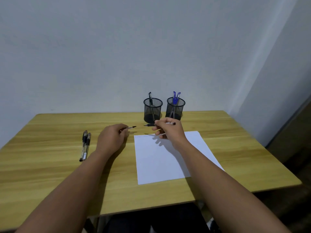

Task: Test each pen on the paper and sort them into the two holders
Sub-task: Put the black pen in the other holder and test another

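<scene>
My right hand [168, 131] holds an uncapped black pen [149, 125] level above the top edge of the white paper [168, 158], its tip pointing left. My left hand [111, 137] pinches the pen's cap [132, 127], a short gap away from the tip. Two black mesh holders stand at the back of the table: the left holder [152, 109] has one black pen in it, the right holder [175, 107] has blue-capped pens. Two capped black pens [85, 145] lie side by side on the left of the table.
The wooden table [50, 165] stands against a plain grey wall. Its right edge drops off to a dark floor area on the right.
</scene>
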Tool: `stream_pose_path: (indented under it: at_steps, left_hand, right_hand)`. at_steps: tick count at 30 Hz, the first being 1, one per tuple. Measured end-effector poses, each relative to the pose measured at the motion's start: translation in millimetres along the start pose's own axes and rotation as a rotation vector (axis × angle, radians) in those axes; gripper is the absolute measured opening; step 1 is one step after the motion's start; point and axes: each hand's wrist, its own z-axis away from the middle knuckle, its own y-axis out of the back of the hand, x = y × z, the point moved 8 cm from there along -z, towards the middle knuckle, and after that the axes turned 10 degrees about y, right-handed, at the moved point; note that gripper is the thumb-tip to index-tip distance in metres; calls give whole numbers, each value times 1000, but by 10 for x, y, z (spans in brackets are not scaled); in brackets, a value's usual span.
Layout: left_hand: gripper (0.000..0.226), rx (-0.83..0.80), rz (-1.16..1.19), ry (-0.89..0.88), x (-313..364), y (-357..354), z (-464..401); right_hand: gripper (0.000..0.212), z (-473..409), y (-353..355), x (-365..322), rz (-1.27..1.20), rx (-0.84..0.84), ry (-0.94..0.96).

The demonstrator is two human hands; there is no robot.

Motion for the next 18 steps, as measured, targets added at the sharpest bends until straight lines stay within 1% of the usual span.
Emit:
stream_pose_path:
  at_steps: [2, 5, 12, 14, 17, 18]
  left_hand:
    - [20, -23, 132, 4, 81, 44, 74]
    - [19, -55, 243, 12, 194, 93, 229]
    - [14, -134, 382, 13, 403, 212, 497]
    - [15, -176, 475, 38, 440, 266, 517]
    - [17, -185, 614, 95, 483, 376, 549]
    - [18, -171, 641, 116, 501, 417, 558]
  right_hand:
    - [12, 58, -25, -22, -28, 3, -10]
    - [11, 173, -69, -60, -65, -9, -19]
    - [10, 457, -119, -175, -95, -54, -20]
    - [12, 523, -99, -218, -122, -57, -20]
    - [5, 624, -89, -264, -219, -106, -65]
    - [10, 649, -83, -271, -249, -124, -85]
